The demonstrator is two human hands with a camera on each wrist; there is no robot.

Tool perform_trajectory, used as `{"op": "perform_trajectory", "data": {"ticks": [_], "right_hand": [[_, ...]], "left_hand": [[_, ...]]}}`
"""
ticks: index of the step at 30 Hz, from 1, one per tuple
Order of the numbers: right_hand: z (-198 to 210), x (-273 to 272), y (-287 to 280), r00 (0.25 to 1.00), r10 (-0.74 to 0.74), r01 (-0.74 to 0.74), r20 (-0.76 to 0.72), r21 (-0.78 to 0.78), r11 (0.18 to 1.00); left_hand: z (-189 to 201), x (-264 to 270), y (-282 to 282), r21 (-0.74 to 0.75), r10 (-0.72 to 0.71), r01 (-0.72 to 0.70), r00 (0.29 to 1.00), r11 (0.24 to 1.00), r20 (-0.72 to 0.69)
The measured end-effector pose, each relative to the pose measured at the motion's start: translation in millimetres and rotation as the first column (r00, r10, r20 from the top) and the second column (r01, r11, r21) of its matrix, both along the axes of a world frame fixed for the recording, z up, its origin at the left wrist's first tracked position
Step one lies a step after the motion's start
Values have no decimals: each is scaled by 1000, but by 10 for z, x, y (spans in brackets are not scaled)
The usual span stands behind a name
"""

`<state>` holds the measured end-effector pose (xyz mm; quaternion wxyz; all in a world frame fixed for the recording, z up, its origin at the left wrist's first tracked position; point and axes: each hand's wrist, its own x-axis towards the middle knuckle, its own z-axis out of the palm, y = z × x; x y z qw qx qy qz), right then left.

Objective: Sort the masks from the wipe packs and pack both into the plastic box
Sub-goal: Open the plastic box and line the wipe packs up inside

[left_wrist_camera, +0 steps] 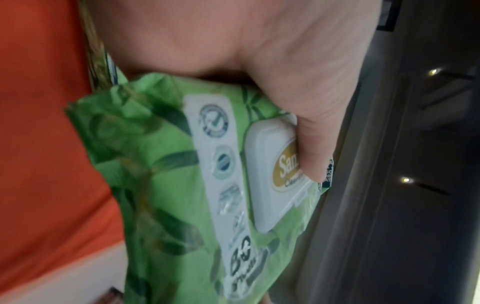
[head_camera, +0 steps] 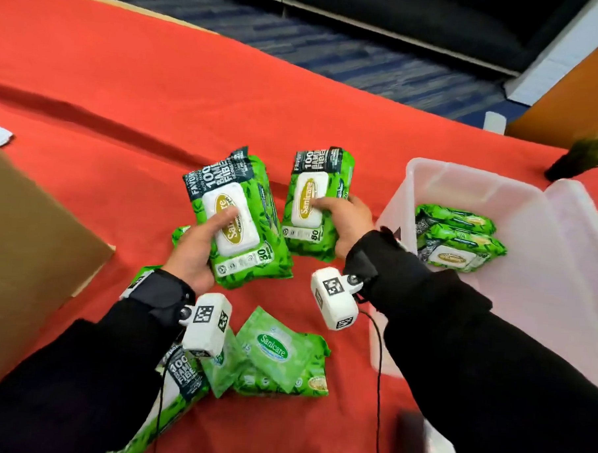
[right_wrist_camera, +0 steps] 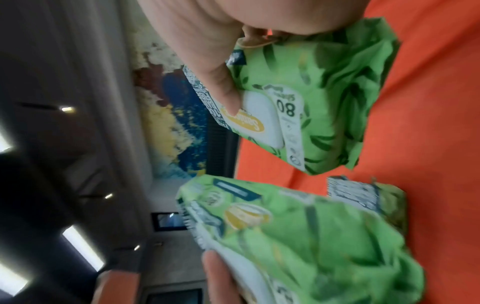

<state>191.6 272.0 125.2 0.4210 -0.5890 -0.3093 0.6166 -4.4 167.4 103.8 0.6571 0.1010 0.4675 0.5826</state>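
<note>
An office or lobby-like indoor room; blue patterned carpet (head_camera: 349,57) beyond the red-clothed table (head_camera: 125,99); recessed ceiling lights (right_wrist_camera: 66,109); an abstract wall painting (right_wrist_camera: 176,127).

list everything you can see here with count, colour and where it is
large wipe packs: at least five, green with white lids; one in each hand, two in the box, one under the left forearm
small pale packs: about two, light green, on the cloth near the person
plastic box: one, clear, right side
cloth: one, red, covering the table
cardboard box: one, brown, left edge
plant: one, dark green, far right
left hand: holds a large pack
right hand: holds another large pack
</note>
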Motion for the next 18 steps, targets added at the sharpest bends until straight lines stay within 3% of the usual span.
{"op": "perform_trajectory", "data": {"ticks": [2, 6, 9, 11, 12, 13, 15, 16, 18], "right_hand": [[486, 254, -7, 997, 54, -50, -56, 79, 996], [1291, 1043, -11, 991, 128, -134, 38, 267, 954], [1535, 1676, 70, 955, 157, -229, 253, 288, 930], [1501, 2059, 162, 871, 168, -300, 462, 228, 926], [1454, 2204, 200, 780, 184, -349, 599, 172, 921], [1376, 2340, 246, 635, 198, -401, 747, 100, 911], [1154, 2530, 324, 212, 244, -476, 946, -118, 872], [1004, 2590, 359, 62, 294, -488, 954, -228, 843], [602, 2721, 475, -10, 410, -477, 912, -364, 800]], "left_hand": [[171, 119, -5, 56, -35, 32, 997, 998, 63], [467, 421, 5, 177, -134, 108, 981, 978, 138], [609, 642, 17, 196, -176, 143, 970, 970, 166], [638, 765, 26, 184, -190, 159, 967, 970, 169], [642, 816, 27, 174, -194, 166, 967, 971, 164], [642, 867, 27, 168, -201, 173, 966, 970, 163], [622, 940, 21, 150, -206, 183, 966, 972, 156], [610, 957, 14, 136, -203, 182, 967, 974, 153], [563, 976, 7, 109, -191, 176, 970, 978, 150]]}}
